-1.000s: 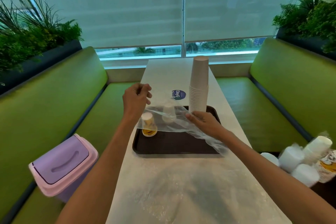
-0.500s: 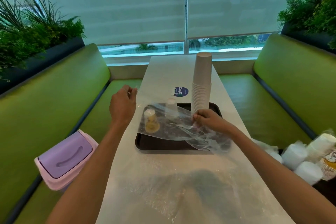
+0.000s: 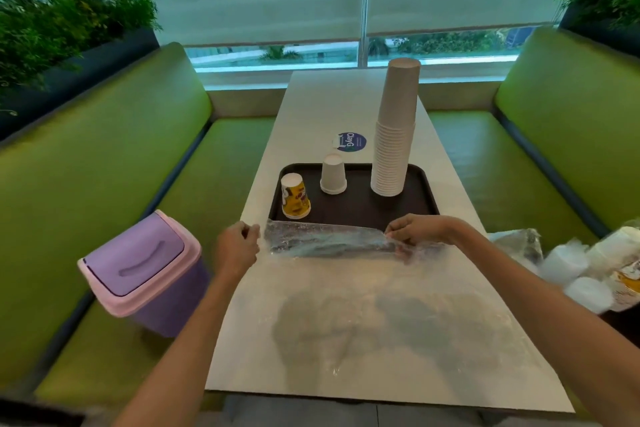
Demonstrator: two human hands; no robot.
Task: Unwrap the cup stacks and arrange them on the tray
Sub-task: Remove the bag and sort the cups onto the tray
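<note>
A dark brown tray (image 3: 356, 210) lies on the white table. On it stand a tall stack of plain paper cups (image 3: 394, 135) at the right, one white cup (image 3: 333, 174) upside down in the middle, and a yellow printed cup (image 3: 295, 197) upside down at the left. A clear plastic wrapper (image 3: 329, 241) stretches across the tray's near edge. My left hand (image 3: 237, 248) pinches its left end and my right hand (image 3: 417, 230) pinches its right end.
A purple swing-lid bin (image 3: 142, 267) sits on the green bench at my left. Wrapped cup stacks (image 3: 588, 267) lie on the right bench. A round blue sticker (image 3: 351, 142) is on the table beyond the tray. Another clear plastic sheet (image 3: 391, 326) lies on the near table.
The wrapper came down from above the tray to its near edge and is now pulled out flat between both hands. My left hand moved down and toward me.
</note>
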